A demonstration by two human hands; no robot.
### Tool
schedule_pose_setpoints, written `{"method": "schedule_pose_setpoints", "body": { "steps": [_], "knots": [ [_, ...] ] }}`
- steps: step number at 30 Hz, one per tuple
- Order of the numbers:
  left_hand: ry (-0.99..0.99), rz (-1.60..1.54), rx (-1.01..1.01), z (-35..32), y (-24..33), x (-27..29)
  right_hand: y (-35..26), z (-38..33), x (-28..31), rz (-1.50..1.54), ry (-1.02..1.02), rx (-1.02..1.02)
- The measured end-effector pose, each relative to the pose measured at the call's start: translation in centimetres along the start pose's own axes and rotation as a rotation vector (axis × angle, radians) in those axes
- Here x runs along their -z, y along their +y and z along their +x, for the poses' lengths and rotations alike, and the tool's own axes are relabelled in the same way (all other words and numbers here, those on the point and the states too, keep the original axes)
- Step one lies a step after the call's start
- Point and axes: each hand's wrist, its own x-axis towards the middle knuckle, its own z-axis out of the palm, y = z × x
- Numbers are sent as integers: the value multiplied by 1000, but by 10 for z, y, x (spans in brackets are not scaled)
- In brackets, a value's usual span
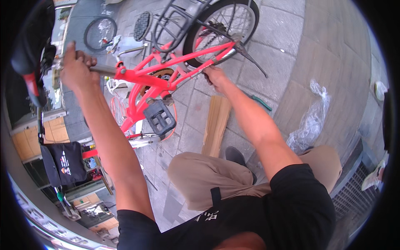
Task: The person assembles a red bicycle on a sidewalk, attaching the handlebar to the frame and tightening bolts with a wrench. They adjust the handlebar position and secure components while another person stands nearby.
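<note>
A pink-red bicycle (146,79) stands in front of me, its rear wheel (225,25) at the far side and a black rack (173,25) beside it. My left hand (79,68) is closed around the metal seat post (103,70), close to the black and red saddle (27,66). Lower on the frame, my right hand (216,78) has its fingers curled at the tube that runs to the rear wheel; its fingertips are partly hidden. A black pedal (160,117) faces me, and a dark kickstand (252,60) sticks out by the rear hub.
On the paving lie a cardboard strip (216,123), a green-handled tool (261,102) and clear plastic wrap (310,121). A loose tyre (100,34) rests at the far left. A black bag (66,162) hangs at the left, and a metal grate (354,193) lies at the right.
</note>
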Motion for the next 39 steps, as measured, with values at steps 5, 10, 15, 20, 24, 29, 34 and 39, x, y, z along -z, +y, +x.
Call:
{"method": "schedule_pose_setpoints", "body": {
  "steps": [5,10,15,20,24,29,34,39],
  "knots": [
    [-238,619,-289,34,-38,46,4,-17,20,-88,-23,-13],
    [-66,400,-164,-14,-9,-6,7,-19,70,3,76,-160],
    [-97,84,-167,-49,-2,-17,0,-13,127,-26,196,-265],
    [-62,66,-131,-57,4,-18,-35,-25,129,20,232,-225],
    [-97,122,-108,-52,8,-19,-70,-38,126,20,207,-96],
    [-352,351,1,-70,52,30,-109,-160,73,-109,276,-209],
    [-287,676,64,-122,130,157,-133,-299,33,-243,318,-383],
    [46,1048,99,-169,286,341,-167,-426,-60,-493,215,-617]
  ]
}}
